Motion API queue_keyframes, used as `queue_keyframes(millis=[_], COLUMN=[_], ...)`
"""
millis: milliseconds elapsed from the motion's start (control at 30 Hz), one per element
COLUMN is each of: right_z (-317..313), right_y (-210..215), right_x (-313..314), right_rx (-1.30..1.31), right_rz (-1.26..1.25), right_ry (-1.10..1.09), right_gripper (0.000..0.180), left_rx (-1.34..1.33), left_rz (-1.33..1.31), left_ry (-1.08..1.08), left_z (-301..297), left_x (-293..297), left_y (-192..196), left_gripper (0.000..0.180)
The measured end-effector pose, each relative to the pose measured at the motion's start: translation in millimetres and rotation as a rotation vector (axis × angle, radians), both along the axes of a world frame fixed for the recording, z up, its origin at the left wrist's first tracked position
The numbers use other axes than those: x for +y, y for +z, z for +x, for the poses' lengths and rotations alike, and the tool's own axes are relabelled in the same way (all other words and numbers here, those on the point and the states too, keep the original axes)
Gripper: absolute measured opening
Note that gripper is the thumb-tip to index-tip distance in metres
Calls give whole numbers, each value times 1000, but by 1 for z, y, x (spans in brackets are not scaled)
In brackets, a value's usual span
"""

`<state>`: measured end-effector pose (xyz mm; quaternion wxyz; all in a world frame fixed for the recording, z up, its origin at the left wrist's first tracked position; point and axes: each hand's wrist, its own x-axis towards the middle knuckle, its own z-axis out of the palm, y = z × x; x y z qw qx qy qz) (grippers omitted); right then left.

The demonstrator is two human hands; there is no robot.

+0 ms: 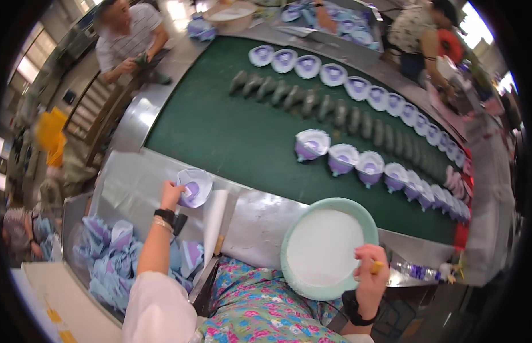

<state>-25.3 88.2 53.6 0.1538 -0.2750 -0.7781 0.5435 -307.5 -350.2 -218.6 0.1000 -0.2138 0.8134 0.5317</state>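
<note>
My left hand (173, 195) pinches the edge of a white-and-purple cup-shaped piece (198, 184), which looks like a shoe upper. It hangs over the metal ledge beside the belt, its pale inside facing up. At the right rim of a mint-green basin (293, 235) my right hand (371, 271) is closed around a slim tool with a yellow end (377, 267). The tool's working end is hidden by my fingers. White liquid or paste (323, 248) fills much of the basin.
A green conveyor belt (209, 126) carries rows of similar uppers (369, 167) and dark rounded pieces (309, 104). More blue-purple uppers lie heaped in a bin (120, 268) at lower left. A white roll (215, 223) stands near it. A seated person (128, 40) and other workers are across the belt.
</note>
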Motion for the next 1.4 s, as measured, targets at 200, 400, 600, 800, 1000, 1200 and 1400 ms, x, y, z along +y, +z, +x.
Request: queue_keyframes(millis=[200, 400, 600, 800, 1000, 1200, 1400], right_z=[-10, 14, 36, 48, 56, 67, 62], right_y=[12, -4, 5, 0, -24, -106, -145], right_x=[-41, -52, -42, -44, -8, 12, 6], right_rx=[180, 136, 257, 179, 224, -110, -79], right_rz=[367, 703, 347, 214, 526, 176, 258], right_ry=[343, 196, 340, 623, 140, -150, -71], right_gripper=[26, 35, 30, 22, 12, 17, 18], left_rx=[351, 39, 143, 386, -29, -109, -590], left_rz=[408, 842, 794, 555, 488, 302, 637], left_ry=[-534, -796, -1086, -1115, -1120, -1652, -1592], left_z=[89, 182, 187, 215, 244, 240, 208], left_x=[243, 284, 234, 212, 168, 147, 147], left_y=[164, 230, 218, 210, 208, 205, 185], left_gripper=[33, 51, 60, 73, 54, 43, 60])
